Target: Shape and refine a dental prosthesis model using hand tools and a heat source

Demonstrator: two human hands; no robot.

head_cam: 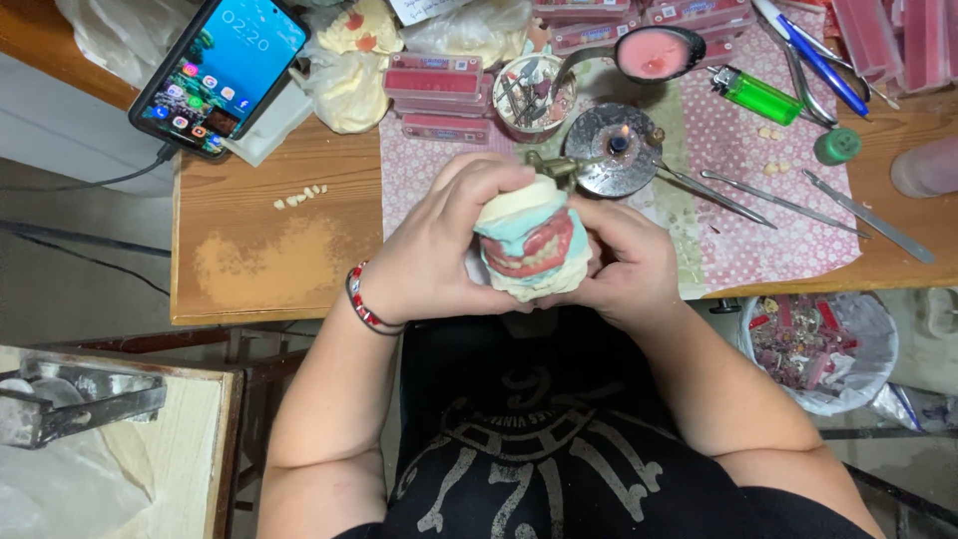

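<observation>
Snugly: both hands' fingers around dental model

Black short-sleeved shirt with grey printed lettering (faded); red, white and black beaded bracelet on left wrist.

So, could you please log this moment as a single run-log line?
left hand: holds plaster dental model with pink wax and teeth | right hand: holds same model | lit round metal burner: behind, on wooden table

Both hands clasp a dental model
</observation>
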